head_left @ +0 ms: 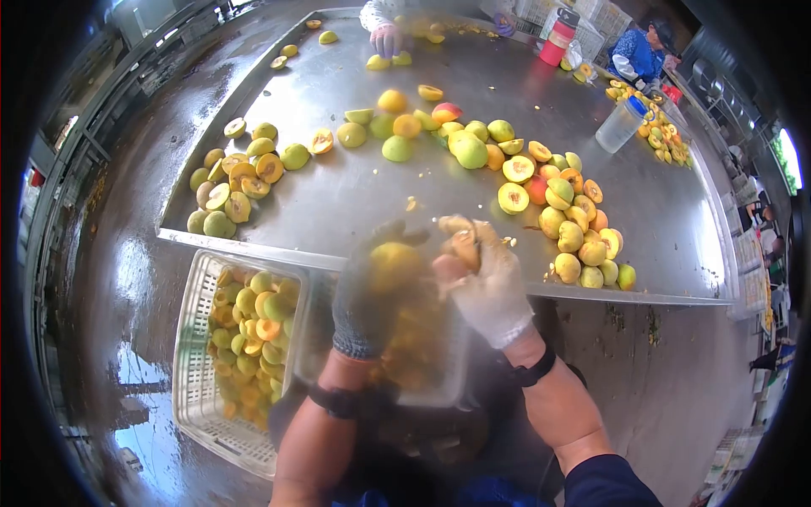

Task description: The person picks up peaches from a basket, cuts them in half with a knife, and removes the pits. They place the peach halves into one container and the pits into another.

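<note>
My left hand (pixel 372 296), in a dark grey glove, is closed around a yellow peach (pixel 394 264) near the table's front edge. My right hand (pixel 488 283), in a white glove with bare fingertips showing, is curled beside it at about the same height. A small dark curved shape shows at its fingers, but I cannot tell what it holds. Haze or a smear on the lens blurs both hands. Below them, a white crate (pixel 460 372) with blurred yellow fruit sits partly hidden behind my left hand.
Halved and whole peaches lie in heaps on the metal table (pixel 296 203), left (pixel 239 182), centre (pixel 469 148) and right (pixel 583 220). A full white basket (pixel 198 338) stands at front left. A clear jug (pixel 615 127) and a pink bottle (pixel 557 40) stand farther back. Co-workers' gloved hands (pixel 386 40) reach in opposite.
</note>
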### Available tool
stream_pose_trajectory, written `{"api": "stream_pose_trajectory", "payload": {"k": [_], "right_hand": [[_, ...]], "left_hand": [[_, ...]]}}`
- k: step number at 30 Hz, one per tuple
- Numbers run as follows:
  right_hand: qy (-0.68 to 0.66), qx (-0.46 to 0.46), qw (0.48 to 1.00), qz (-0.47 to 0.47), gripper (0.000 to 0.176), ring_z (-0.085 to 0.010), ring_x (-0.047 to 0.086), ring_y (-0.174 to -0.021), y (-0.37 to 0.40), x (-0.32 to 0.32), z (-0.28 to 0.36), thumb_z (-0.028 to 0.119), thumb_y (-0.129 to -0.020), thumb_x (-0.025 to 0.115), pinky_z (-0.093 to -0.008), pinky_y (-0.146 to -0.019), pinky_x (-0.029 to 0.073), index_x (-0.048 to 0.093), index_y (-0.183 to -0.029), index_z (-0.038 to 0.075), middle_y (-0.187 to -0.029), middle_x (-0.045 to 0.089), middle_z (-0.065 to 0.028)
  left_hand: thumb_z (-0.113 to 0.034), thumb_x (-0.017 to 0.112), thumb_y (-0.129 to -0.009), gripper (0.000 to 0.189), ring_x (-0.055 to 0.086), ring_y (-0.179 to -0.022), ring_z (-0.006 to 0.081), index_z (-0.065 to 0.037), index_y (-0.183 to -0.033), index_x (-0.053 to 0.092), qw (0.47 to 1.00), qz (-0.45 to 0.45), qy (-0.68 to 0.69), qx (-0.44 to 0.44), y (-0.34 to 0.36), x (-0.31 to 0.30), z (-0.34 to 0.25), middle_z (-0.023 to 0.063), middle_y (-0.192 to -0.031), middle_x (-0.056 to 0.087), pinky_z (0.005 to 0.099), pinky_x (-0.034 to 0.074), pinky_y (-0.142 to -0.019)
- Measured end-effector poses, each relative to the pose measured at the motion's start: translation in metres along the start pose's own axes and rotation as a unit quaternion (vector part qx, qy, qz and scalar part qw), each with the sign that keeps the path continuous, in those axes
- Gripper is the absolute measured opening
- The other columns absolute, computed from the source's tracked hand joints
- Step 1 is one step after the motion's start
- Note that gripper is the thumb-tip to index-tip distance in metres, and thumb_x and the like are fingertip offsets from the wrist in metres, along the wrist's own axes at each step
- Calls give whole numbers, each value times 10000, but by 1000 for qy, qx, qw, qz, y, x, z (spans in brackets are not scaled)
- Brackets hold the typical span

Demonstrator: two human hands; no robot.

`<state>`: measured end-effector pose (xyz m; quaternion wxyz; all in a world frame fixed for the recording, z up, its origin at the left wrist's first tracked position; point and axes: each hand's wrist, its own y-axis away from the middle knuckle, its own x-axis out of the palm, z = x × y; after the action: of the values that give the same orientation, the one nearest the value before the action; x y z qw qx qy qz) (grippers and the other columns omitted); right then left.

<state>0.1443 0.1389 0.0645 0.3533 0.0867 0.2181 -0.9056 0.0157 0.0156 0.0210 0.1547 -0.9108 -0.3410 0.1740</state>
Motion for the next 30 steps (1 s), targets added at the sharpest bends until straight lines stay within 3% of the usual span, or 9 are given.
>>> {"api": "stream_pose_trajectory", "payload": {"k": [2,5,8,11,17,20,24,27,30], "right_hand": [[-234,207,950,27,350,-139,642,-668,-2,-11,-5,341,-1024,657,-268,-600,509,646,-1235,62,-916,703,-67],[-235,250,935,85,381,-71,572,-652,-5,-11,15,368,-1093,534,-226,-581,469,603,-1286,48,-867,653,-29],[-209,203,947,133,371,-83,568,-660,-1,-4,25,326,-1097,538,-237,-597,482,572,-1319,30,-843,642,-31],[-166,145,962,159,330,-83,563,-658,4,3,26,279,-1088,564,-237,-603,482,575,-1298,25,-835,629,-33],[-260,417,866,95,299,-51,550,-691,3,30,37,234,-1032,672,-214,-615,471,600,-1236,28,-839,627,1],[-206,330,911,136,276,-49,563,-712,4,46,25,222,-989,733,-217,-628,480,632,-1171,40,-838,619,20],[-186,238,952,55,234,-138,644,-758,0,53,5,178,-941,769,-309,-689,531,666,-1106,47,-857,663,-20],[99,-40,994,35,242,-254,702,-801,-10,39,7,183,-918,782,-371,-728,552,673,-1093,56,-893,704,-102],[168,-114,978,39,292,-318,715,-852,-9,36,5,214,-914,776,-401,-759,561,657,-1136,65,-934,708,-155]], "left_hand": [[12,625,-956,480,690,-1066,218,25,-1421,506,992,-16,115,-47,-2,-4,-5,164,-1259,686,325,582,-870],[-188,594,-1024,470,696,-1043,227,-3,-1442,490,970,-33,223,-91,-3,-13,-8,179,-1256,679,324,585,-806],[-429,516,-1035,573,681,-1077,263,-40,-1455,495,740,-72,620,-248,-3,-16,5,188,-1270,664,353,581,-811],[-547,468,-1008,670,649,-1141,296,-69,-1476,490,768,-75,588,-241,-3,-17,8,194,-1282,646,396,566,-896],[-471,497,-1014,644,604,-1208,359,-48,-1499,468,963,-99,213,-131,-2,-14,13,192,-1288,633,475,488,-1067],[-410,492,-1029,601,600,-1219,362,-27,-1491,473,978,-118,135,-107,2,-6,5,192,-1289,634,493,471,-1096],[-284,575,-1017,547,637,-1178,291,-4,-1478,479,985,-86,127,-81,-1,-5,-2,164,-1254,656,445,518,-1054],[-114,674,-960,522,663,-1142,235,12,-1437,503,994,-14,47,-99,4,-21,20,146,-1254,670,385,562,-992],[16,702,-922,496,675,-1110,205,21,-1386,530,989,18,38,-141,10,-20,46,137,-1259,675,349,580,-951]]}}
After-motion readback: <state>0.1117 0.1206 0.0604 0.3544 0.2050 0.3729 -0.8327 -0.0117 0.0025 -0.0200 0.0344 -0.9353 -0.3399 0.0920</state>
